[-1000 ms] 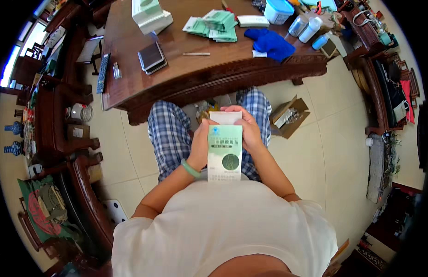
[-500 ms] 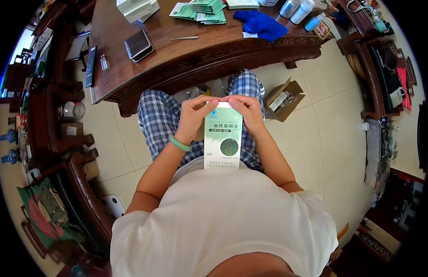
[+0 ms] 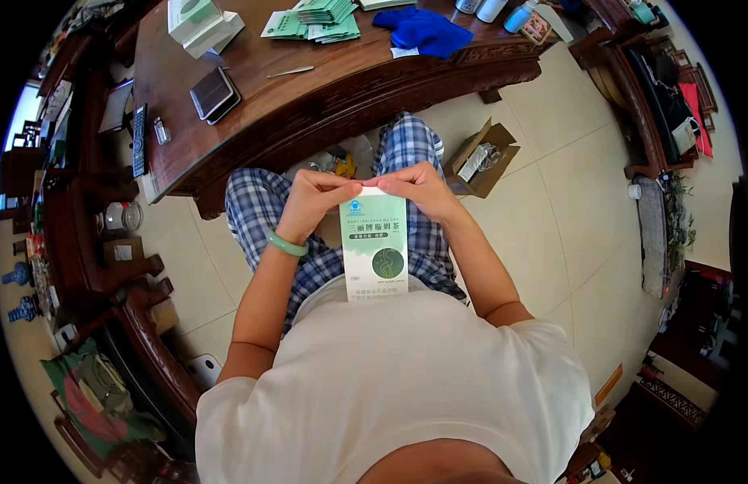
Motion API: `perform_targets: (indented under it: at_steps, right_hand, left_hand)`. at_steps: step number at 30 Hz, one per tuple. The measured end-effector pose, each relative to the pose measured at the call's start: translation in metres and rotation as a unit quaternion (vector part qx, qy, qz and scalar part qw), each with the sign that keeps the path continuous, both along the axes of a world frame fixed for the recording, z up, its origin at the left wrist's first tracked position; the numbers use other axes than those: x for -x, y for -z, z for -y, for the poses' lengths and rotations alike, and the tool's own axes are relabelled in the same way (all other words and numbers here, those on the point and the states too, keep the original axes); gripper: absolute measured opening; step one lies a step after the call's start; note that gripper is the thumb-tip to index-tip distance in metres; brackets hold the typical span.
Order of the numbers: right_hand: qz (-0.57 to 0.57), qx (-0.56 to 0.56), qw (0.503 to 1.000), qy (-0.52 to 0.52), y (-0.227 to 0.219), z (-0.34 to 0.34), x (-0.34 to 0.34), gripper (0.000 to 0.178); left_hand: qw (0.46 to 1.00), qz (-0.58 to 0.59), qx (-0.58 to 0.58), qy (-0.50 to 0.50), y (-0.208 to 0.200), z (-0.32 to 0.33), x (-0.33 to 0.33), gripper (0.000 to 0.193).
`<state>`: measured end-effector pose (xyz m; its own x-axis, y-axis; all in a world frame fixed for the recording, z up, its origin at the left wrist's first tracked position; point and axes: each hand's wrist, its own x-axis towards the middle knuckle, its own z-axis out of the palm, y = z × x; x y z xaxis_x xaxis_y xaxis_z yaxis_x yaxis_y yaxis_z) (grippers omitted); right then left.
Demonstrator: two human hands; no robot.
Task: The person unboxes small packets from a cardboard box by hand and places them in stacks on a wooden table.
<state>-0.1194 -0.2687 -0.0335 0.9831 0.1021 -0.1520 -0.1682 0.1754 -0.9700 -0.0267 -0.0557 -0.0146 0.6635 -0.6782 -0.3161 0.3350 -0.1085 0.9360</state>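
Observation:
A tall green-and-white carton (image 3: 374, 242) with a dark round picture lies over my lap, its near end against my white shirt. My left hand (image 3: 321, 198), with a pale green bangle (image 3: 287, 243) at the wrist, pinches the left part of the carton's far end. My right hand (image 3: 418, 192) grips the same end on the right, thumb on top. The two thumbs press close to the far edge and the fingertips meet beyond it. Fingers behind the edge are partly hidden.
On the wooden table (image 3: 253, 121) are green sachets (image 3: 321, 20), a white-and-green box (image 3: 203, 28), a blue cloth (image 3: 426, 32), a dark wallet-like case (image 3: 215, 95), a thin pointed tool (image 3: 291, 72) and a remote (image 3: 139, 141). An open cardboard box (image 3: 483, 161) stands on the floor.
The view has shifted, so the table and its contents sit further left. Both hands still hold the carton's far end, the thumbs now nearer its edge, with more of its printed face showing.

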Motion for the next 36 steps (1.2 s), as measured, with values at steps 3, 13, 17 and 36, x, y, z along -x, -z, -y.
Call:
perform_targets:
  at_steps: [3,13,17,36]
  right_hand:
    - [-0.019,-0.024,1.0,-0.005,0.001,0.002,0.002,0.024]
    - [0.089,0.059,0.994,-0.034,0.014,0.007,0.036,0.042]
    - [0.013,-0.009,0.994,0.108,0.018,0.038,0.057,0.041]
    - [-0.299,0.401,0.683,0.532,0.29,0.243,0.036,0.092]
  left_hand:
    - [0.999,0.04,-0.008,0.015,0.005,-0.002,-0.001,0.021]
    - [0.996,0.061,0.067,0.013,0.019,0.004,0.022,0.026]
    - [0.991,-0.021,0.133,0.019,0.025,0.016,0.029,0.055]
    - [0.975,0.123,-0.04,-0.179,0.044,-0.046,0.007,0.018]
